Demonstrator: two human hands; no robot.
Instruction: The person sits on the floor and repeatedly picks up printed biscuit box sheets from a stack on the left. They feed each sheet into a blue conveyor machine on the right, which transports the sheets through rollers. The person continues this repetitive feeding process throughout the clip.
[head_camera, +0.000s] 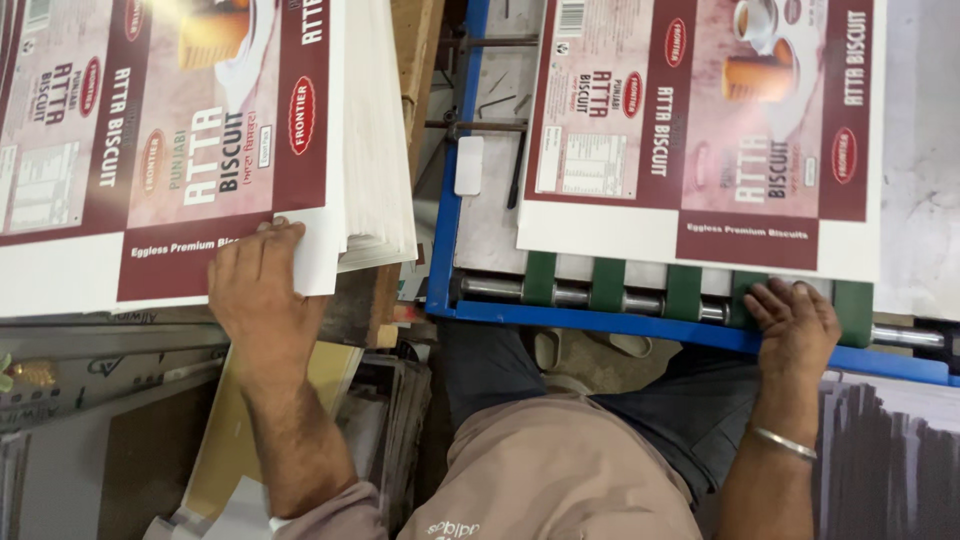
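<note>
At upper left, the left hand (262, 290) presses flat on a stack of printed carton sheets (180, 140). At right, the right hand (795, 322) rests, fingers curled, on green feeder belts (610, 283) under a single printed sheet (700, 130).

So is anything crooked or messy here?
A little. The printed sheet on the blue-framed feeder sits slightly tilted against the green belts. The stack by the left hand has fanned, uneven edges.
</note>
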